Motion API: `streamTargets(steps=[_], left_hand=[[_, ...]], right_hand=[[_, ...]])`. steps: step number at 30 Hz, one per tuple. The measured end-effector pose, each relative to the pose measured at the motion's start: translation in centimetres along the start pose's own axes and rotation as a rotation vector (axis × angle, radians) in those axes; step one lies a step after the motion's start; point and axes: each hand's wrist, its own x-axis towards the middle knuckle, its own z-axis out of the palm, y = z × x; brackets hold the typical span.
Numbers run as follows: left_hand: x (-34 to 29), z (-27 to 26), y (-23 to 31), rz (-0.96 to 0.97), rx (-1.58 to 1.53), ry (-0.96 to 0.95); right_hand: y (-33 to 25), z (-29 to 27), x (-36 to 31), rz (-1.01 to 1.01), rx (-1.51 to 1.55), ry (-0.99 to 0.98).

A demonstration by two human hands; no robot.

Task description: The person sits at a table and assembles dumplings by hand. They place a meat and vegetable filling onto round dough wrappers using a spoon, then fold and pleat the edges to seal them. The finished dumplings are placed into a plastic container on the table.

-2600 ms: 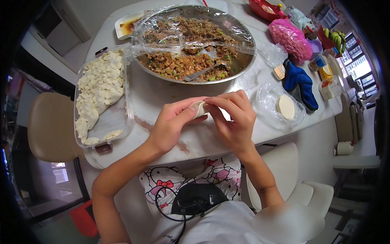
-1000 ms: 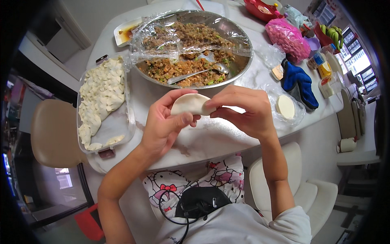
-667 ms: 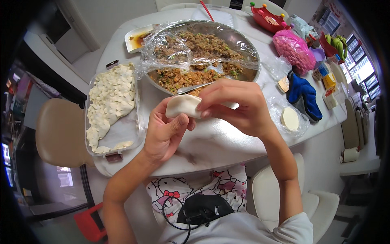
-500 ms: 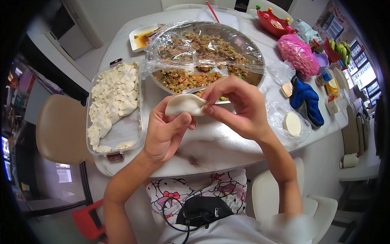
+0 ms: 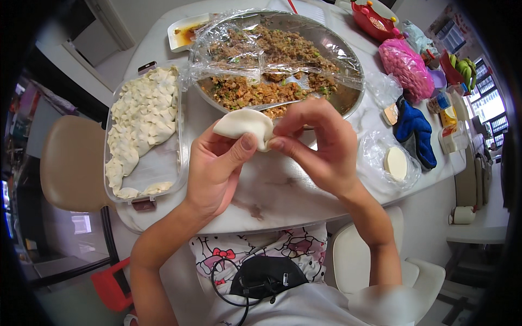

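A folded, pale dumpling point(image 5: 242, 126) is held up in front of the metal bowl's near rim. My left hand point(image 5: 220, 165) grips its left side, thumb on the near face. At its right end, the thumb and forefinger of my right hand point(image 5: 315, 144) pinch the dough edge. Behind my hands stands a large metal bowl point(image 5: 356, 100) of minced filling point(image 5: 239, 93), partly covered by crumpled clear plastic wrap point(image 5: 228, 54). A spoon-like metal utensil point(image 5: 272, 104) rests in the bowl near the rim. To the left, a clear plastic container point(image 5: 163, 176) holds many finished dumplings point(image 5: 144, 108).
On the right, a stack of round dough wrappers point(image 5: 395, 163) lies on a clear plastic bag point(image 5: 372, 157). Beyond are a blue cloth mitt point(image 5: 410, 130), a pink bag point(image 5: 405, 68) and a red dish point(image 5: 375, 27). A white dish with brown sauce point(image 5: 176, 39) stands behind the container.
The dumpling has tilted, and its right end now bends downward between my right fingers. Both hands keep hold of it. The whole view has shifted slightly.
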Motion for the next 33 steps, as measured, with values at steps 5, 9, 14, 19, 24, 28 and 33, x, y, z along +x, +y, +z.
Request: streamTargets(steps=[5, 9, 14, 19, 24, 28, 33], left_hand=[[0.3, 0.3, -0.1, 0.034, 0.073, -0.014], [0.3, 0.3, -0.1, 0.043, 0.2, -0.066], [0.4, 0.5, -0.1, 0.049, 0.231, -0.087], [0.2, 0.4, 0.1, 0.066, 0.286, -0.135], [0.2, 0.9, 0.2, 0.072, 0.321, -0.061], [0.1, 0.6, 0.2, 0.119, 0.423, -0.027], [0.1, 0.9, 0.1, 0.143, 0.43, -0.012]], right_hand=[[-0.1, -1.3, 0.8, 0.055, -0.112, -0.085], [-0.1, -1.3, 1.1, -0.072, -0.27, -0.082], [-0.3, -1.0, 0.7, -0.083, -0.273, -0.052], [-0.1, -0.6, -0.1, 0.017, -0.093, 0.033], [-0.5, -0.9, -0.1, -0.068, -0.257, 0.015], [-1.0, -1.0, 0.4, -0.132, -0.364, -0.071], [-0.2, -1.3, -0.1, -0.24, -0.495, -0.124]])
